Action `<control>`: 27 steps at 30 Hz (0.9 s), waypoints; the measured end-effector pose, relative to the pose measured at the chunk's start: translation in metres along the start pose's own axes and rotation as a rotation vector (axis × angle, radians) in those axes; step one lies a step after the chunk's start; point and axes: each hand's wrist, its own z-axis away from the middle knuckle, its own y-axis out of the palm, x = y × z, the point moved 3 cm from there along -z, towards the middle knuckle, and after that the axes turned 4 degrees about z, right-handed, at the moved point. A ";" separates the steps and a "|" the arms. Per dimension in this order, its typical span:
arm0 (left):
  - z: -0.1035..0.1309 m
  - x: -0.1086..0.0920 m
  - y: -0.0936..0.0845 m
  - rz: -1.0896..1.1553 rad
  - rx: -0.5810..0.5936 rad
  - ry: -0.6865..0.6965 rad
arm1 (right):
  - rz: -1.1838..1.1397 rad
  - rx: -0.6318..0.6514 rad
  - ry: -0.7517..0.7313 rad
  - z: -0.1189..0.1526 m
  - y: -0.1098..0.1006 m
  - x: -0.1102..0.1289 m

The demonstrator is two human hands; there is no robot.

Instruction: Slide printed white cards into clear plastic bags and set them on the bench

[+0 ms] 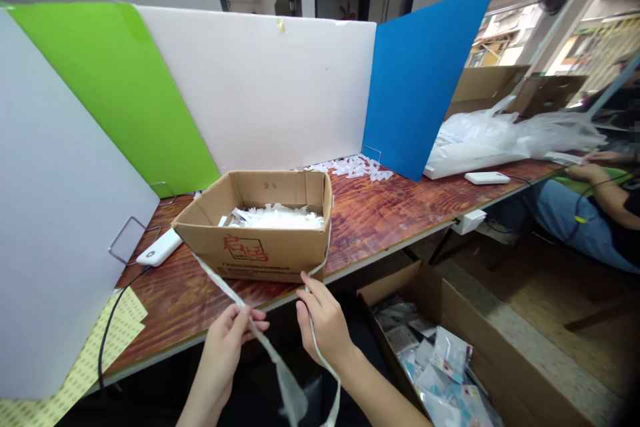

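Observation:
A cardboard box with red lettering stands at the table's front edge, filled with small white pieces. A whitish plastic strap runs around the box, and its two ends come forward toward me. My left hand pinches one end between thumb and fingers, in front of the box's lower left. Close to the box's lower right corner, my right hand is closed on the other end. Both loose ends hang down below my hands; the lower part is blurred.
White, green and blue panels screen the table. Loose white pieces lie behind the box. A white power bank and yellow sticker sheets lie left. A carton of packets sits below right; another person sits beyond.

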 end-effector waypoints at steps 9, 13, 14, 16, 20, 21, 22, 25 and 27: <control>0.010 -0.001 0.030 0.215 0.233 -0.111 | 0.097 0.074 -0.170 -0.011 0.016 -0.013; 0.004 0.001 0.030 0.230 0.257 -0.124 | 0.094 0.137 -0.150 -0.018 0.022 -0.019; 0.002 0.002 0.032 0.237 0.285 -0.145 | 0.095 0.146 -0.139 -0.020 0.024 -0.020; -0.002 0.005 0.035 0.239 0.326 -0.167 | 0.084 0.157 -0.116 -0.022 0.026 -0.020; -0.008 0.010 0.039 0.207 0.270 -0.098 | -0.012 0.138 -0.046 -0.022 0.017 -0.012; -0.008 0.010 0.040 0.198 0.248 -0.075 | -0.078 0.140 0.026 -0.020 0.012 -0.009; -0.008 0.010 0.041 0.190 0.231 -0.053 | -0.154 0.159 0.121 -0.017 0.008 -0.007; -0.005 0.006 0.045 0.180 0.206 0.001 | -0.323 0.346 0.388 -0.002 0.001 0.001; -0.001 0.004 0.046 0.178 0.200 0.020 | -0.340 0.480 0.431 0.005 -0.001 0.006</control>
